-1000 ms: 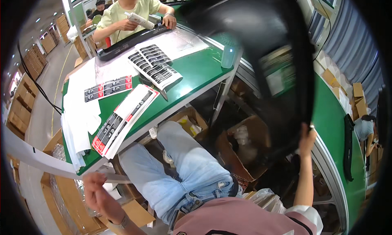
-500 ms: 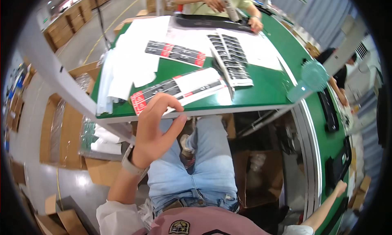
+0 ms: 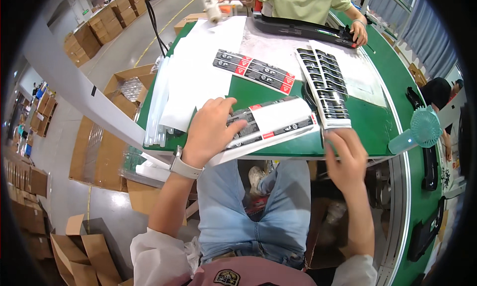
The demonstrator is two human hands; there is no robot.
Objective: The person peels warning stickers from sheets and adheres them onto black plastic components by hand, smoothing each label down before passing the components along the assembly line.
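My left hand lies over the left end of a stack of black, red and white label sheets at the table's near edge, thumb and fingers apart. A white watch strap is round its wrist. My right hand is at the near edge, just below a long sheet of black stickers. Its fingers are bent and smeared by motion, so whether they hold anything is unclear. Farther back lies another black and red label sheet. Part of a dark round thing shows between the stack and the sticker sheet.
Across the green table, a person in a light green shirt has a hand on a long black part. White paper covers the left side. A teal hand fan stands at the right corner. Cardboard boxes sit left on the floor.
My right hand has come from the right-hand bench to the table's near edge. My left hand has settled onto the label stack. The other person's white object has moved left, off the black part.
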